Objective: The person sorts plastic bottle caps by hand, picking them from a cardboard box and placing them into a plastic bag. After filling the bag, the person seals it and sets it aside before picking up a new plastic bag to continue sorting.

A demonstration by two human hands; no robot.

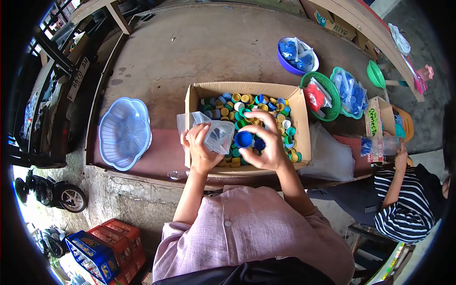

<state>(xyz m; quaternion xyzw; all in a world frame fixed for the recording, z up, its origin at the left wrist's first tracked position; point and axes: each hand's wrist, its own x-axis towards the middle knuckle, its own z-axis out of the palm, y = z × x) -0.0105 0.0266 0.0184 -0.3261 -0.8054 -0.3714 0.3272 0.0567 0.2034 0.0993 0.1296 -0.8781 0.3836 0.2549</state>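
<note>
- I read the left hand (pixel 199 149) grip as pinching the clear plastic bag (pixel 217 134) at the left edge of the cardboard box (pixel 247 88).
- The right hand (pixel 267 142) grip pinches a blue bottle cap (pixel 243 139) above the box's mixed caps, just beside the bag.
- A lavender basket (pixel 124 133) lies on the surface (pixel 213 47).
</note>
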